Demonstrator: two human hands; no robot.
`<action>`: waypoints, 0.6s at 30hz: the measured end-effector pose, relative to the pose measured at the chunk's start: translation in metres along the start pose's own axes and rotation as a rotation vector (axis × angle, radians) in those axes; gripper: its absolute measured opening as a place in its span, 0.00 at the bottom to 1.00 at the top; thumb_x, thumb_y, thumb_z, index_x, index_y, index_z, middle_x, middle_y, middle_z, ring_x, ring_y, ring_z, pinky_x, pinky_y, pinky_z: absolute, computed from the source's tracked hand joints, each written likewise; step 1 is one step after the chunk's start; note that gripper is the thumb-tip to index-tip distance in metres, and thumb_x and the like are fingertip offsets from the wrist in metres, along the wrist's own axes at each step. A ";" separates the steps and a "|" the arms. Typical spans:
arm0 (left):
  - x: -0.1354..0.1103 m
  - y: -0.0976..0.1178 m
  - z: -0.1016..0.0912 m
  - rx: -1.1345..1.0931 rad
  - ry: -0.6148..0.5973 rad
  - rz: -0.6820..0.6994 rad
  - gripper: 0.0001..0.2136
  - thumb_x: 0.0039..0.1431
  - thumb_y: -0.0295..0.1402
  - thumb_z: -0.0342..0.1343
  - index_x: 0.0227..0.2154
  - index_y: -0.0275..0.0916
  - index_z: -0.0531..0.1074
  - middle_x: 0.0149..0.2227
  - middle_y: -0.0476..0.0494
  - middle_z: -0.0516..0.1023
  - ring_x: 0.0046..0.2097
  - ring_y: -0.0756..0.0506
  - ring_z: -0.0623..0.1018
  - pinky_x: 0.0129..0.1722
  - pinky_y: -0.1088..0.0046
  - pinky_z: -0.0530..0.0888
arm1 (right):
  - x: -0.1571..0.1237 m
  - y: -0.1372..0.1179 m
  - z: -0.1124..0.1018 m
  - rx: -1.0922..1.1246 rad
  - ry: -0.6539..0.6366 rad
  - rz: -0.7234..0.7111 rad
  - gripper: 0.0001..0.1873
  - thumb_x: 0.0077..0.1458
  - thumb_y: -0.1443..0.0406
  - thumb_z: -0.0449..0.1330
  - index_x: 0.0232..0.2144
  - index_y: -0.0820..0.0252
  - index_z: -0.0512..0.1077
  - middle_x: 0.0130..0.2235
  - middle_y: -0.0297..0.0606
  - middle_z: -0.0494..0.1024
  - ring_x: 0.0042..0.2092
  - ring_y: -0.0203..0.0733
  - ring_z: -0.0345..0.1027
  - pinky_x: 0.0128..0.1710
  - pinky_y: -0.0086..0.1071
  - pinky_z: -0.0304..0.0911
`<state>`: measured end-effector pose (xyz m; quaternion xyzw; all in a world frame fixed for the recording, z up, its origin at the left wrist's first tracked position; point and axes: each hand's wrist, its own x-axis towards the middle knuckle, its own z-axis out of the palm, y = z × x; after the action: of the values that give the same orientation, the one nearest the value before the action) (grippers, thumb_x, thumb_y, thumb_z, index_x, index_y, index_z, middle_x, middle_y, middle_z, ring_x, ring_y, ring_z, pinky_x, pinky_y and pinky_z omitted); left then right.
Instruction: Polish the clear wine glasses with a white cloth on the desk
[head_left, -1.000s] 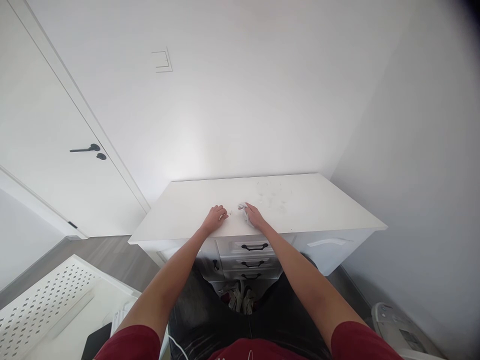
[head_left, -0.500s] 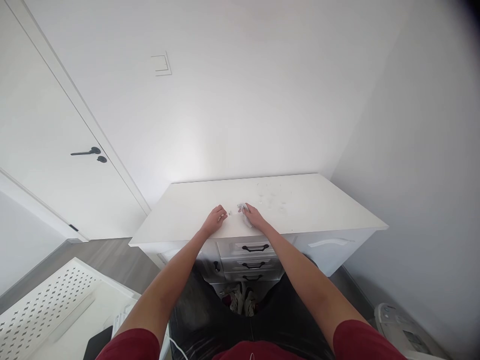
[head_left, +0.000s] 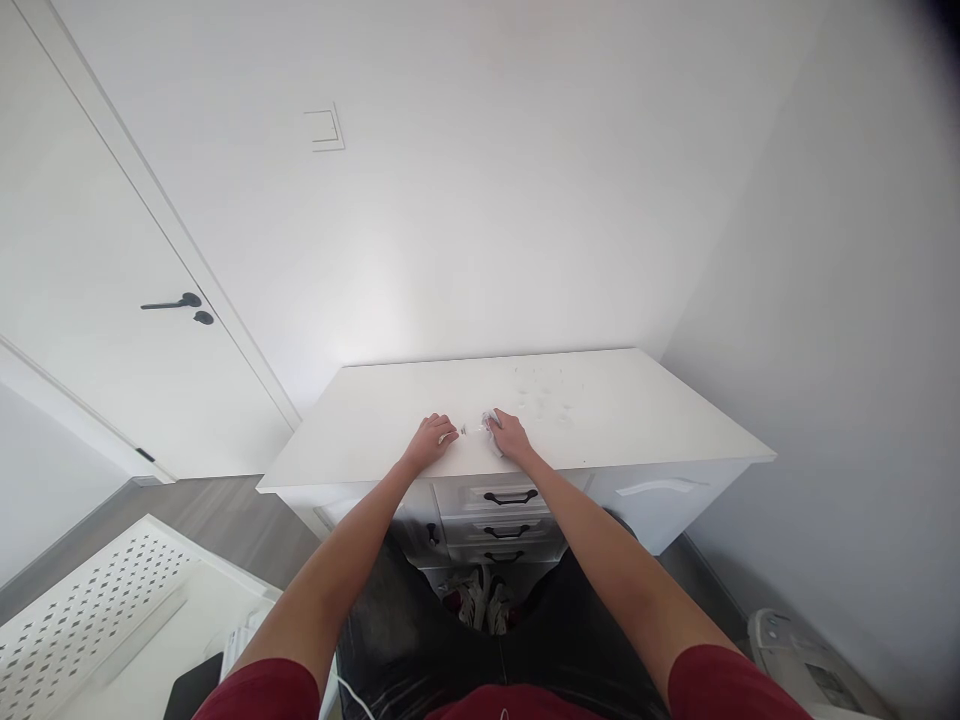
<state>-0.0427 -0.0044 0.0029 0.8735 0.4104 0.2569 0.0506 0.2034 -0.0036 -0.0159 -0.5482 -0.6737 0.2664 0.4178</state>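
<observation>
One white wad (head_left: 492,439) in the right hand (head_left: 512,438) points lengthwise forward, slightly leftward.

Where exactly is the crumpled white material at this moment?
In the head view, the crumpled white material is in the right hand, near the front middle of the white cabinet top, to the right of the left hand.

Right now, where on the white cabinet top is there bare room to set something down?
On the cabinet top, one bare patch runs from the left hand to the left edge; another lies between the faint marks and the right edge. It is crowded at the front middle, where the right hand grips a crumpled white wad.
</observation>
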 end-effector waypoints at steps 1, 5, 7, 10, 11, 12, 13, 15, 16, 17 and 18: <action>0.000 0.000 0.001 0.006 -0.002 -0.003 0.10 0.69 0.36 0.47 0.36 0.42 0.73 0.39 0.44 0.74 0.43 0.44 0.70 0.47 0.63 0.65 | -0.001 -0.001 -0.001 -0.039 -0.001 0.009 0.15 0.61 0.53 0.49 0.26 0.54 0.63 0.26 0.33 0.68 0.29 0.43 0.60 0.35 0.38 0.59; 0.002 -0.001 0.002 0.032 0.014 -0.048 0.12 0.70 0.34 0.43 0.35 0.40 0.70 0.39 0.43 0.72 0.42 0.44 0.68 0.46 0.63 0.65 | -0.003 -0.005 -0.005 -0.066 0.096 0.078 0.18 0.63 0.50 0.45 0.30 0.54 0.65 0.29 0.36 0.70 0.32 0.46 0.63 0.37 0.40 0.62; 0.003 0.000 0.003 0.047 0.028 -0.079 0.13 0.71 0.34 0.41 0.35 0.40 0.69 0.38 0.43 0.70 0.41 0.44 0.68 0.45 0.63 0.65 | -0.005 -0.009 -0.009 -0.018 0.178 0.069 0.20 0.65 0.51 0.42 0.38 0.55 0.68 0.35 0.40 0.74 0.38 0.48 0.67 0.41 0.42 0.64; 0.003 0.000 0.003 0.052 0.013 -0.076 0.13 0.71 0.34 0.41 0.34 0.39 0.68 0.37 0.44 0.70 0.40 0.44 0.68 0.44 0.63 0.65 | -0.012 -0.019 -0.010 -0.020 0.206 -0.133 0.23 0.66 0.56 0.41 0.57 0.56 0.64 0.57 0.44 0.70 0.55 0.48 0.65 0.54 0.43 0.63; 0.003 0.000 0.004 0.051 0.007 -0.068 0.13 0.71 0.34 0.41 0.34 0.39 0.68 0.37 0.44 0.70 0.40 0.45 0.69 0.44 0.63 0.65 | -0.015 -0.023 -0.008 -0.062 0.178 -0.228 0.25 0.66 0.59 0.42 0.62 0.55 0.60 0.63 0.43 0.65 0.60 0.47 0.61 0.58 0.43 0.61; 0.003 0.000 0.004 0.050 0.007 -0.061 0.13 0.71 0.34 0.41 0.33 0.39 0.68 0.37 0.44 0.70 0.39 0.45 0.69 0.43 0.63 0.65 | -0.018 -0.026 -0.007 -0.119 0.122 -0.322 0.27 0.65 0.61 0.42 0.64 0.53 0.58 0.66 0.40 0.60 0.63 0.46 0.58 0.60 0.43 0.59; 0.003 0.000 0.004 0.049 0.010 -0.053 0.13 0.71 0.34 0.41 0.33 0.39 0.68 0.36 0.44 0.70 0.39 0.45 0.69 0.43 0.64 0.65 | -0.020 -0.030 -0.004 -0.182 0.049 -0.409 0.28 0.65 0.63 0.42 0.65 0.51 0.58 0.67 0.37 0.58 0.64 0.46 0.57 0.62 0.43 0.57; 0.003 -0.001 0.004 0.051 0.020 -0.042 0.13 0.70 0.33 0.42 0.32 0.39 0.68 0.35 0.44 0.69 0.38 0.45 0.69 0.42 0.64 0.65 | -0.023 -0.035 0.002 -0.292 -0.090 -0.516 0.29 0.63 0.66 0.43 0.66 0.49 0.59 0.68 0.34 0.59 0.62 0.48 0.60 0.62 0.45 0.58; 0.003 -0.001 0.004 0.053 0.024 -0.038 0.13 0.70 0.33 0.42 0.31 0.39 0.68 0.35 0.44 0.69 0.38 0.45 0.69 0.41 0.64 0.66 | -0.024 -0.036 0.005 -0.335 -0.122 -0.528 0.30 0.63 0.67 0.43 0.66 0.49 0.59 0.67 0.33 0.60 0.60 0.49 0.62 0.61 0.46 0.59; 0.003 -0.001 0.004 0.055 0.024 -0.034 0.13 0.70 0.32 0.43 0.31 0.39 0.68 0.34 0.44 0.69 0.38 0.45 0.69 0.41 0.64 0.66 | -0.024 -0.037 0.008 -0.372 -0.134 -0.525 0.31 0.62 0.68 0.44 0.66 0.49 0.58 0.67 0.33 0.60 0.58 0.50 0.63 0.60 0.47 0.60; 0.003 -0.001 0.004 0.059 0.025 -0.032 0.13 0.69 0.32 0.43 0.30 0.39 0.68 0.34 0.44 0.68 0.38 0.45 0.69 0.41 0.64 0.66 | -0.024 -0.038 0.011 -0.402 -0.131 -0.515 0.32 0.62 0.68 0.44 0.67 0.50 0.57 0.68 0.32 0.59 0.58 0.50 0.64 0.59 0.47 0.62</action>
<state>-0.0403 -0.0009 0.0004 0.8648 0.4321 0.2547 0.0241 0.1757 -0.0350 0.0029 -0.4131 -0.8547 0.0486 0.3106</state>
